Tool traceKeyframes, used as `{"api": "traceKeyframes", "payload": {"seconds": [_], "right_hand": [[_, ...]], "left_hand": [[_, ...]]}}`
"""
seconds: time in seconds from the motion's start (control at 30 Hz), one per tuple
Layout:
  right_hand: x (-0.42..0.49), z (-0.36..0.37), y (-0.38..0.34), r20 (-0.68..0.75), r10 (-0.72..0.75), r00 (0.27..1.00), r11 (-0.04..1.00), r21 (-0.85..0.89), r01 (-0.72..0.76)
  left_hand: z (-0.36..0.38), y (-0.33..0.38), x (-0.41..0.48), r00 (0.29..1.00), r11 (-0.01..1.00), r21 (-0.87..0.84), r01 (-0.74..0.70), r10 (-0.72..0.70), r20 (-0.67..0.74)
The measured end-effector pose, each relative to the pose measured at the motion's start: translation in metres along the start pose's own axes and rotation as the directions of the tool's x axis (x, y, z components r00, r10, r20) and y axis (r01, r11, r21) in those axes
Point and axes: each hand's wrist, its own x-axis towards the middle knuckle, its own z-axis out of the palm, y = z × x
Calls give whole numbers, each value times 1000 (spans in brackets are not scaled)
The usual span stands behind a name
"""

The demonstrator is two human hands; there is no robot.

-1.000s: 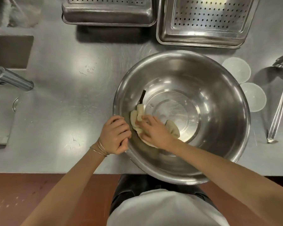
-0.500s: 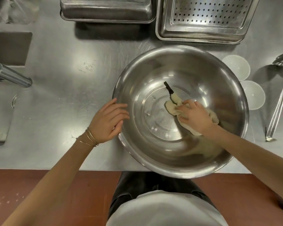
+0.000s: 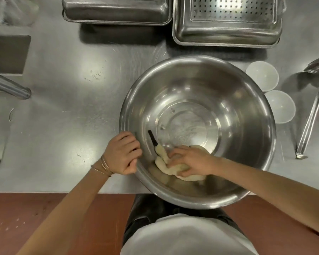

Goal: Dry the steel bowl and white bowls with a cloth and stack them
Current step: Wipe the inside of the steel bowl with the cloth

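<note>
The steel bowl (image 3: 197,131) stands on the table (image 3: 63,89), its near rim over the table edge. Inside its near wall the right hand (image 3: 189,161) presses a bunched cloth (image 3: 175,167), gripping it, while the left hand (image 3: 122,153) is closed on the bowl's left rim. Beyond the bowl's right side, two white bowls (image 3: 261,76) sit touching each other.

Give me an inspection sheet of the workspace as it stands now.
Surface: steel counter, scratched.
Job's things: steel bowl overhanging the near edge; cream cloth inside; two white bowls side by side, unstacked.
Clutter: ladle; two perforated pans.
Grippers: left hand grips the bowl's rim; right hand presses the cloth.
Cables: nothing seen.
Surroundings: faucet, sink, red floor.
</note>
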Motion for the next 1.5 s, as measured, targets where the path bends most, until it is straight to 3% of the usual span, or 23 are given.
{"api": "traceKeyframes", "payload": {"seconds": [0.1, 0.23, 0.37, 0.47, 0.6, 0.67, 0.87, 0.97, 1.07, 1.13, 1.23, 1.33, 1.5], "right_hand": [[-29, -11, 28, 15, -18, 1000, 992, -123, 20], [-21, -21, 47, -258, 98, 961, 978, -154, -141], [18, -16, 27, -508, 393, 766, 907, 79, -413], [40, -10, 10, -508, 511, 693, 851, 183, -493], [31, -22, -3, -332, 425, 842, 903, 91, -420], [11, -37, -8, -255, 392, 884, 919, 77, -386], [-53, -57, -22, -136, 393, 910, 916, 145, -374], [-43, -51, -15, -172, 400, 900, 915, 125, -383], [-23, -41, -10, -193, 404, 894, 912, 162, -377], [-14, -28, -8, -133, 368, 920, 923, 172, -344], [-16, -23, 2, -18, 304, 953, 953, 26, -303], [-31, -46, 29, -48, 306, 951, 925, -218, -309], [-39, -84, 76, -276, 580, 766, 568, -536, -624]], "left_hand": [[-7, -16, 4, 994, 999, -14, -36, 37, 107], [-13, -20, 8, 995, 999, 48, -17, 12, 97], [-14, 9, -1, 994, 993, 54, 102, -103, 18], [6, 49, -6, 996, 997, 20, 78, -79, 38], [15, 51, -3, 994, 993, 37, 110, -109, -29], [11, 39, -3, 995, 994, 46, 96, -95, -39], [-4, 6, 9, 998, 992, 109, 59, -58, -5], [-7, 26, 9, 994, 987, 117, 113, -111, -23], [12, 61, 9, 999, 998, 55, 36, -37, 18], [25, 70, 10, 1000, 998, 54, 10, -11, 15], [31, 64, 9, 998, 993, 112, 38, -34, -45], [31, 60, 6, 997, 991, 135, 17, -7, -72], [34, 57, 8, 995, 990, 139, 1, 13, -101]]}}
